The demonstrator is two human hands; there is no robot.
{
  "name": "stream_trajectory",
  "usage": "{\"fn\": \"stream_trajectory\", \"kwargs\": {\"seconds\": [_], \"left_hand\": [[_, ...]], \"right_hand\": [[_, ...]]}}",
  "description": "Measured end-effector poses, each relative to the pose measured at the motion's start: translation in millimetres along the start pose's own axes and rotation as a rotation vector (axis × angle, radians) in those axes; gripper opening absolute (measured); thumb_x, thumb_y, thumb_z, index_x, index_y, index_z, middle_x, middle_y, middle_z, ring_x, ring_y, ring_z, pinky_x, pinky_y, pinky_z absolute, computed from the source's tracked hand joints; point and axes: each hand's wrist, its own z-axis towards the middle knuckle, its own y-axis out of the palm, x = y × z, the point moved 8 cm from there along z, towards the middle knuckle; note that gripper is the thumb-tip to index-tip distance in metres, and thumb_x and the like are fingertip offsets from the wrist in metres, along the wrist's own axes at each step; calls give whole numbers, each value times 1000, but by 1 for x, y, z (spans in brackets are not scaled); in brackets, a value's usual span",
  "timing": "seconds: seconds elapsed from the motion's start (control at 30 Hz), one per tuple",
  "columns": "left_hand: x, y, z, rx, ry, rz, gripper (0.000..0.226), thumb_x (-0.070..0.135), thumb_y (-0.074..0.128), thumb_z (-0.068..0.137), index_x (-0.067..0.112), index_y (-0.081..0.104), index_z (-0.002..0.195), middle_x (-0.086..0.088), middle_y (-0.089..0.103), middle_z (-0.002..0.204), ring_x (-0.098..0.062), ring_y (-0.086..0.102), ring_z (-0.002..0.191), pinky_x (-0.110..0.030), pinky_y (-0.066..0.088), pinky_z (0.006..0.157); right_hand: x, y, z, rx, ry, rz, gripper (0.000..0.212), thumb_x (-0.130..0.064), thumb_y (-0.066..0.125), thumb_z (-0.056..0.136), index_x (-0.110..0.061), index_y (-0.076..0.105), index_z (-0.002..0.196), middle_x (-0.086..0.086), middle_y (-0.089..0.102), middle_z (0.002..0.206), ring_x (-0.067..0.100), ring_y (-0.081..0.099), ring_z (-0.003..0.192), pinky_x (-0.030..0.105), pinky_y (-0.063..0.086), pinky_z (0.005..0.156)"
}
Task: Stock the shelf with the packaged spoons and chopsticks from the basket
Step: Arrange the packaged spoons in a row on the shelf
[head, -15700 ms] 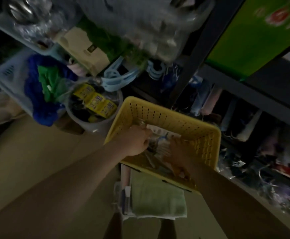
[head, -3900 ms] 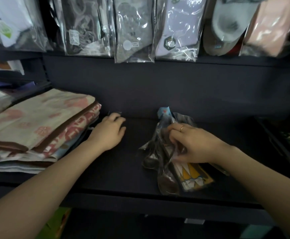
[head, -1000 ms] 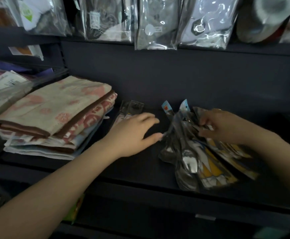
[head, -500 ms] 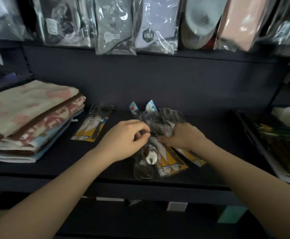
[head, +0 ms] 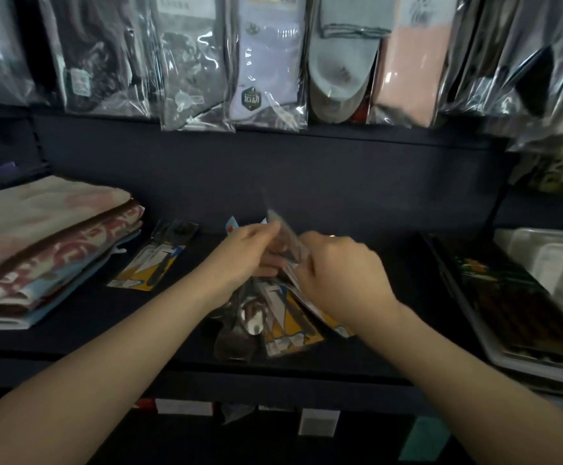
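Observation:
A pile of clear packets with spoons and yellow-and-white cards (head: 275, 325) lies in the middle of the dark shelf (head: 89, 317). Over its far end, my left hand (head: 244, 251) pinches the top of one clear packet (head: 285, 238) that stands lifted and tilted. My right hand (head: 338, 275) is curled on the same packet and the pile from the right. One separate packet (head: 157, 260) lies flat to the left, by itself. The basket is out of view.
A stack of folded towels (head: 42, 243) fills the shelf's left end. A tray of packaged goods (head: 534, 297) sits at the right end. Bagged socks (head: 266, 58) hang in a row above. Price tags (head: 318, 421) line the shelf's front edge.
Both hands have stayed on the pile; one clear packet has been raised from it between them. The view has tilted slightly up.

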Motion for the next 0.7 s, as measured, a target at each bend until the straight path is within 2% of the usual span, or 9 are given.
{"fn": "stream_trajectory", "kwargs": {"seconds": [0.03, 0.13, 0.2, 0.27, 0.37, 0.43, 0.5, 0.6, 0.7], "left_hand": [[3, -1, -1, 20, 22, -53, 27, 35, 43, 95, 14, 61, 94, -2, 65, 87, -11, 63, 72, -24, 54, 67], [10, -11, -7, 108, 98, -89, 21, 26, 50, 93, 11, 63, 87, -5, 63, 79, -9, 60, 65, -17, 51, 55], [12, -23, -11, 164, 162, -43, 13, 10, 52, 91, 14, 64, 88, -1, 67, 78, -7, 64, 65, -14, 51, 55], [11, -36, -16, 182, 198, 21, 21, 1, 51, 90, 13, 63, 101, 2, 69, 83, -4, 66, 68, -14, 52, 58], [6, -61, -24, 158, 199, 33, 22, 0, 52, 89, 16, 62, 99, 5, 70, 80, -3, 66, 68, -17, 52, 58], [0, -81, -28, 164, 163, 65, 24, 1, 53, 89, 23, 61, 93, 8, 70, 81, -6, 66, 74, -23, 53, 64], [-5, -98, -31, 134, 139, 138, 26, 2, 53, 89, 26, 62, 94, 8, 69, 88, -6, 66, 79, -24, 52, 68], [-14, -119, -35, 96, 126, 184, 26, -1, 53, 88, 23, 61, 92, 4, 68, 88, -3, 64, 75, -19, 52, 66], [-23, -140, -30, 88, 105, 249, 21, 2, 56, 88, 22, 62, 93, -1, 69, 89, -10, 64, 76, -28, 52, 70]], "right_hand": [[-16, -3, -6, 55, -105, -60, 3, -13, 57, 74, -11, 58, 74, -1, 53, 55, 24, 50, 40, 26, 36, 36], [-43, 16, -15, 58, -352, -143, 23, -13, 71, 59, -13, 68, 81, -2, 58, 55, 17, 52, 36, 20, 29, 33], [-58, 31, -20, -9, -497, -129, 27, -24, 71, 67, -12, 69, 91, -1, 61, 61, 17, 57, 44, 22, 38, 36], [-67, 34, -18, -104, -560, -2, 38, -48, 52, 79, -14, 68, 88, -1, 62, 67, 18, 60, 55, 26, 46, 45], [-52, 16, 17, -12, -305, 257, 54, -62, 37, 81, -17, 66, 89, 0, 63, 83, 18, 62, 74, 30, 50, 58], [-26, 18, 50, 61, -52, 389, 41, -49, 46, 86, -19, 60, 110, 1, 59, 105, 19, 60, 91, 36, 52, 73], [-14, 42, 84, -27, 117, 609, 42, -32, 56, 89, -17, 49, 128, 2, 55, 115, 18, 57, 97, 32, 47, 84], [-30, 86, 119, -283, 189, 1004, 32, -13, 60, 89, -6, 56, 120, 7, 60, 91, 3, 59, 72, 16, 46, 66], [-52, 122, 142, -387, 128, 965, 10, -2, 64, 84, -1, 66, 94, 5, 58, 68, 2, 54, 56, 18, 45, 61]]}}
